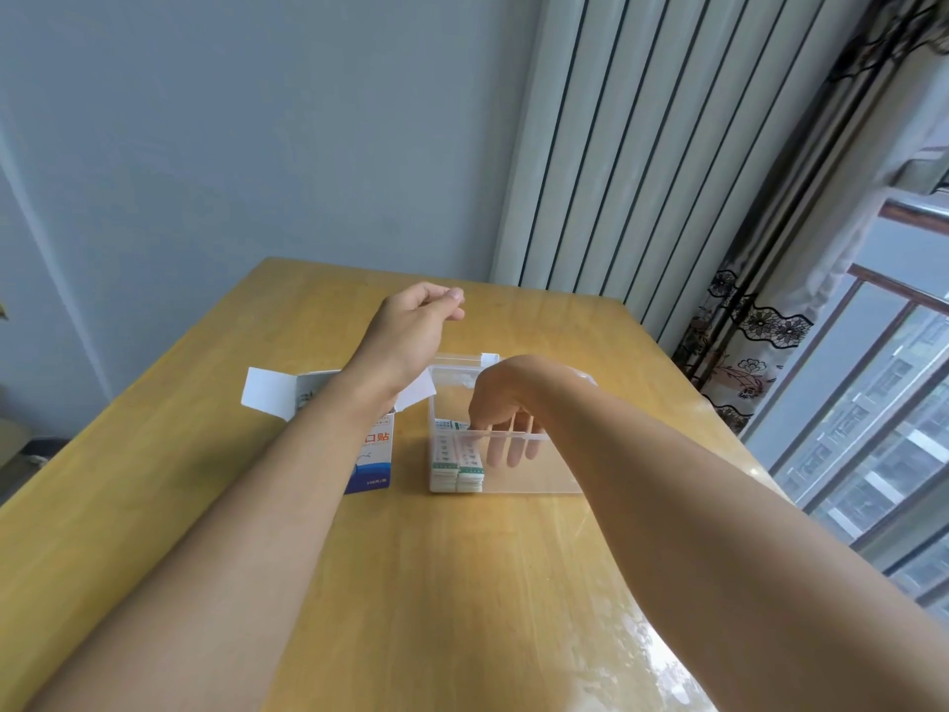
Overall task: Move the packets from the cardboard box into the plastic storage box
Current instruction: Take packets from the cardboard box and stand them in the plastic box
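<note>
Currently right hand (506, 403) is reaching inside the plastic storage box (544, 475), fingers pressing packets (457, 462) against its left wall to stack tight. Left hand (416, 321) is hovering behind it, loosely curled, empty; cardboard box (372, 454) is sitting just left.

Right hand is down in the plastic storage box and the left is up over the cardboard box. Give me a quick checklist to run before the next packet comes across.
1. Cardboard box open: ok, its white flap is folded back.
2. Packets left in the cardboard box: cannot tell, the left forearm hides its opening.
3. Plastic storage box has room: ok, packets stand only at its left end.
4. Right hand clear of the storage box: not ok, its fingers are inside beside the packets.
5. Left hand free: cannot tell; thumb and fingertip meet, but no packet shows.
6. Both boxes upright on the table: ok.
</note>
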A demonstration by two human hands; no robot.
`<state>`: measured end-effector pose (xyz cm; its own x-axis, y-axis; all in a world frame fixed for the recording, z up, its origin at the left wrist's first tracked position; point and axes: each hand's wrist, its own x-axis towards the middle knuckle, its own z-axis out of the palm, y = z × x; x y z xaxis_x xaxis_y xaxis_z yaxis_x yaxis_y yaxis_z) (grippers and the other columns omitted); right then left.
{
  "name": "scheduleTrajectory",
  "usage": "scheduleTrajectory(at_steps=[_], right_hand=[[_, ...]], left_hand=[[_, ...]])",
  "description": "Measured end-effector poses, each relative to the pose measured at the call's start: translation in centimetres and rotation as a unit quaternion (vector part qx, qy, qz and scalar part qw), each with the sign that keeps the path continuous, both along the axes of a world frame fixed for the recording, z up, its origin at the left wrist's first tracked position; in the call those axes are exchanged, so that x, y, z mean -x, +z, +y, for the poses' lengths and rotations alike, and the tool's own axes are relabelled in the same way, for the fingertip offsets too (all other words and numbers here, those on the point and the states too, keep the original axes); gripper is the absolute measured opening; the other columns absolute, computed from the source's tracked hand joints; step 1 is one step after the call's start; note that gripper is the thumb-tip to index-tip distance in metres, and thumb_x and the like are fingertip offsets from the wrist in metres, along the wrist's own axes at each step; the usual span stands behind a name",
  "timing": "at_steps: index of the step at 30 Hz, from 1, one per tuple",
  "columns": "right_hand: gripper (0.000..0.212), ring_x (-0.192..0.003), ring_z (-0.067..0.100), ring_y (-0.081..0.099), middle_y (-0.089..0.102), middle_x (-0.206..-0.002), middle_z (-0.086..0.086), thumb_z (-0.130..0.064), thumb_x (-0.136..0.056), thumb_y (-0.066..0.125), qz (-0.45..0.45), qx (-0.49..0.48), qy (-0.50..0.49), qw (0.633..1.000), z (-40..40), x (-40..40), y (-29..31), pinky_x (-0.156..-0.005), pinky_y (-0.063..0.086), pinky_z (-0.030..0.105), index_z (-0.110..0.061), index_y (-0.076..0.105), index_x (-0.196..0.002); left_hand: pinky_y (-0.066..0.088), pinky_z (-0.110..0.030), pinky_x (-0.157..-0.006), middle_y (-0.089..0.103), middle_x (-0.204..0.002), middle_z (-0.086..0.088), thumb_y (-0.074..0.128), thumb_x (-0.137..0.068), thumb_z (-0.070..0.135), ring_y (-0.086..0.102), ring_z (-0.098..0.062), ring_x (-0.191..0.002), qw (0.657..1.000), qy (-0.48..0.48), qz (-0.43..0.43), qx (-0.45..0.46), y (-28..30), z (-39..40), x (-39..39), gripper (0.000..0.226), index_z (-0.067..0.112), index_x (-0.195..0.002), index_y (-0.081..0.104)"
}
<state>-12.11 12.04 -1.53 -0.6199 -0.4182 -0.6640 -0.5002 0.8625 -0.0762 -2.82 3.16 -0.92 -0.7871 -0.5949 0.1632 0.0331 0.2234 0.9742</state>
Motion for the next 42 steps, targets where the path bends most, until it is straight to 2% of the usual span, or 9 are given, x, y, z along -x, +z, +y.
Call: scheduleTrajectory(at_steps=[6, 9, 12, 16, 23, 31, 36, 39, 42], right_hand=[[0.032, -0.077, 0.019, 0.078, 0.080, -0.097, -0.001, -0.019, -0.105, 0.049, 0.022, -0.031, 0.061, 0.997, -0.6, -0.7, 0.2, -0.093, 0.059, 0.047, -0.010, 0.054, -0.136], [0.028, -0.066, 0.016, 0.074, 0.078, -0.072, -0.003, -0.012, -0.104, 0.047, 0.044, -0.026, 0.070, 0.996, -0.4, -1.1, 0.6, -0.095, 0.058, 0.044, -0.005, 0.060, -0.128], [0.026, -0.088, 0.025, 0.076, 0.074, -0.062, 0.000, -0.010, -0.103, 0.046, 0.042, -0.027, 0.069, 0.996, -0.3, -1.4, 1.0, -0.098, 0.056, 0.045, -0.002, 0.066, -0.118], [0.017, -0.098, 0.032, 0.075, 0.080, -0.094, 0.008, -0.011, -0.103, 0.049, 0.017, -0.015, 0.049, 0.999, -0.2, -1.0, 0.8, -0.097, 0.057, 0.049, -0.003, 0.063, -0.100], [0.014, -0.102, 0.025, 0.074, 0.077, -0.112, 0.006, -0.017, -0.105, 0.052, 0.059, 0.030, 0.055, 0.996, 0.5, -1.0, 2.5, -0.099, 0.055, 0.048, -0.008, 0.062, -0.107], [0.027, -0.090, 0.016, 0.074, 0.077, -0.094, -0.008, -0.036, -0.099, 0.063, 0.175, 0.120, 0.096, 0.973, 0.0, -3.4, 8.6, -0.094, 0.056, 0.042, -0.015, 0.060, -0.082], [0.015, -0.064, 0.015, 0.064, 0.068, -0.070, -0.005, -0.031, -0.086, 0.077, 0.266, 0.227, 0.147, 0.925, -3.4, -6.2, 8.4, -0.064, 0.052, 0.029, -0.017, 0.072, -0.089], [0.028, -0.091, 0.021, 0.069, 0.074, -0.101, 0.000, -0.023, -0.090, 0.076, 0.248, 0.236, 0.260, 0.903, -4.2, -7.9, 6.9, -0.083, 0.058, 0.033, -0.024, 0.076, -0.118], [0.032, -0.095, 0.021, 0.069, 0.075, -0.105, 0.001, -0.016, -0.086, 0.080, 0.205, 0.244, 0.280, 0.906, -4.4, -8.5, 5.1, -0.086, 0.058, 0.034, -0.023, 0.077, -0.117]], left_hand=[[0.036, -0.028, -0.092, 0.070, -0.113, 0.008, 0.051, -0.104, 0.037, 0.058, -0.013, -0.117, 1.000, -0.001, 0.002, 0.000, -0.2, -0.1, 0.3, 0.026, 0.019, -0.109, 0.069], [0.036, -0.029, -0.093, 0.070, -0.114, 0.007, 0.051, -0.104, 0.037, 0.058, -0.013, -0.117, 1.000, -0.002, -0.001, 0.001, -0.3, 0.0, 0.3, 0.026, 0.019, -0.109, 0.069], [0.037, -0.029, -0.092, 0.070, -0.113, 0.008, 0.051, -0.104, 0.036, 0.058, -0.012, -0.117, 1.000, -0.002, 0.000, 0.003, -0.3, 0.0, 0.4, 0.026, 0.019, -0.109, 0.070], [0.037, -0.029, -0.092, 0.070, -0.114, 0.008, 0.052, -0.104, 0.036, 0.058, -0.013, -0.118, 1.000, -0.003, 0.000, 0.002, -0.5, -0.1, 0.4, 0.025, 0.019, -0.108, 0.070], [0.040, -0.031, -0.099, 0.071, -0.113, 0.009, 0.052, -0.103, 0.031, 0.058, -0.012, -0.118, 1.000, 0.014, 0.019, 0.000, 0.3, -0.6, -0.3, 0.019, 0.022, -0.108, 0.069], [0.037, -0.012, -0.074, 0.071, -0.109, 0.007, 0.067, -0.097, 0.026, 0.061, 0.000, -0.105, 0.996, 0.079, 0.026, 0.036, 1.0, -3.5, -5.6, 0.017, 0.020, -0.113, 0.067], [0.044, -0.023, -0.089, 0.063, -0.118, 0.019, 0.075, -0.079, 0.059, 0.057, -0.002, -0.117, 0.989, 0.031, -0.110, 0.097, -1.4, -6.6, -10.1, 0.054, 0.033, -0.123, 0.059], [0.042, -0.029, -0.105, 0.052, -0.134, 0.023, 0.090, -0.054, 0.062, 0.050, 0.002, -0.127, 0.964, -0.044, -0.209, 0.157, -3.0, -7.5, -11.4, 0.104, 0.042, -0.143, 0.040], [0.043, -0.030, -0.109, 0.054, -0.138, 0.020, 0.098, -0.042, 0.055, 0.055, -0.004, -0.127, 0.949, -0.069, -0.248, 0.182, -4.3, -7.6, -11.3, 0.134, 0.040, -0.153, 0.024]])
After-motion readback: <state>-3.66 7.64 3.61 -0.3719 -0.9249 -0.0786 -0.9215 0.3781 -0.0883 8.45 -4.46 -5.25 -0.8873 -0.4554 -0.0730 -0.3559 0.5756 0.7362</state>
